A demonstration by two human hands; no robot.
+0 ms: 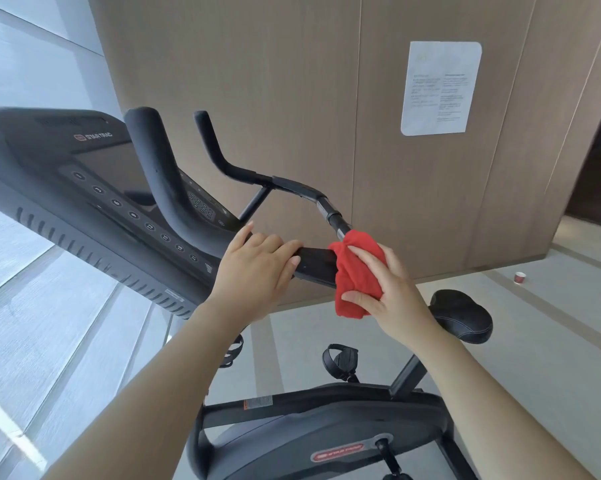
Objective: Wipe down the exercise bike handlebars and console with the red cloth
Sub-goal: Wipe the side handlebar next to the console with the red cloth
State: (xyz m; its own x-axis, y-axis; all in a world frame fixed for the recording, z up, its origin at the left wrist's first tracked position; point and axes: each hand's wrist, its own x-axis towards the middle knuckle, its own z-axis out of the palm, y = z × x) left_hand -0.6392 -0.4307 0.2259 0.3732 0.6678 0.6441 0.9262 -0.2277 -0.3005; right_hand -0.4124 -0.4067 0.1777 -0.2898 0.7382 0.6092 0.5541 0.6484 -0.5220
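Note:
The black handlebars (285, 183) of the exercise bike loop out from behind the console (94, 174), which sits at the left with a dark screen and a row of round buttons. My right hand (392, 292) grips the red cloth (356, 275), wrapped around the near end of the handlebar where it bends. My left hand (257, 268) rests over the flat black bar (318, 265) just left of the cloth, fingers curled over its top edge.
The bike's black saddle (463, 315) is at the right, with the pedals (340, 362) and flywheel housing (326, 441) below. A wood-panelled wall with a paper notice (439, 88) stands behind. A small red cup (519, 277) sits on the floor. Glass panels run along the left.

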